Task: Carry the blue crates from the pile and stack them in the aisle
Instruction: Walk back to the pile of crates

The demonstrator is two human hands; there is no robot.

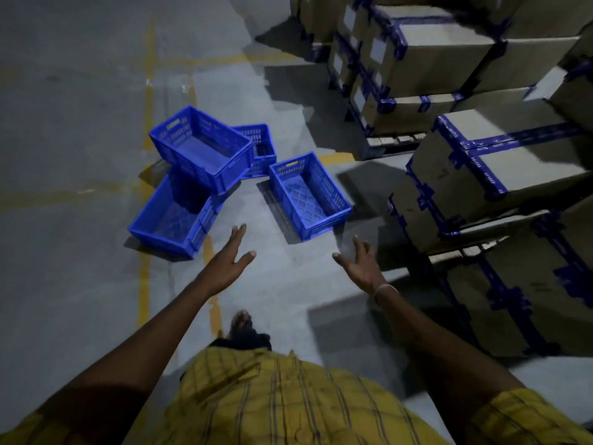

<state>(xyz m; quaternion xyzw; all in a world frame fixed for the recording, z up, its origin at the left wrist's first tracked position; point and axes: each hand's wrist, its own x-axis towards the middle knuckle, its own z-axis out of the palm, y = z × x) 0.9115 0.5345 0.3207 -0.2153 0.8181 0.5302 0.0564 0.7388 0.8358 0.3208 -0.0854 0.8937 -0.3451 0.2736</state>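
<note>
Grey concrete floor (80, 91) with worn yellow lines runs ahead, and taped cardboard boxes (449, 59) are stacked high along the right. Four blue crates lie in a loose pile on it: a tilted crate (202, 146) rests across a lower crate (170, 216), a rear crate (260, 146) is half hidden behind them, and a lone crate (309, 194) sits upright just to the right, apart from the others. Both arms reach forward; the left hand (229, 261) and right hand (361, 266) are empty, fingers spread wide, short of any crate. The step looks like the approach for a pickup, probably of the lone crate, though dim light makes the aim uncertain. Next, the hands must come down to its two long rims and grip there.
</note>
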